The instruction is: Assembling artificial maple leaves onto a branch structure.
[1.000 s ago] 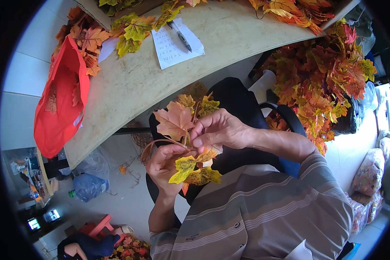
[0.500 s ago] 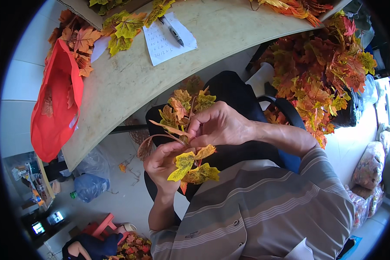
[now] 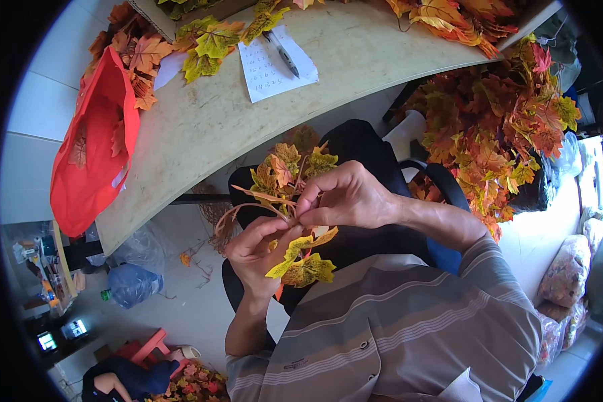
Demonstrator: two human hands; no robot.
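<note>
Over my lap, both hands meet on an artificial maple-leaf spray (image 3: 306, 270) with yellow-green and orange leaves and thin brown stems. My left hand (image 3: 256, 249) is closed round the stems, the lower leaves hanging out beside its fingers. My right hand (image 3: 350, 195) pinches at the same stems from the right, thumb and forefinger together. More yellow-orange leaves (image 3: 283, 164) stand up beyond my fingers. The exact point between the fingertips is hidden.
A pale table (image 3: 201, 134) curves across ahead, bearing a paper sheet (image 3: 264, 70), a pen (image 3: 285, 55) and loose leaf sprays. A red bag (image 3: 94, 154) hangs at its left edge. A big leaf pile (image 3: 496, 127) is on the right. Another person (image 3: 130, 378) is at lower left.
My view has shifted slightly. The hands stay together at the stems, with my left fingers and the lower leaves turned a little.
</note>
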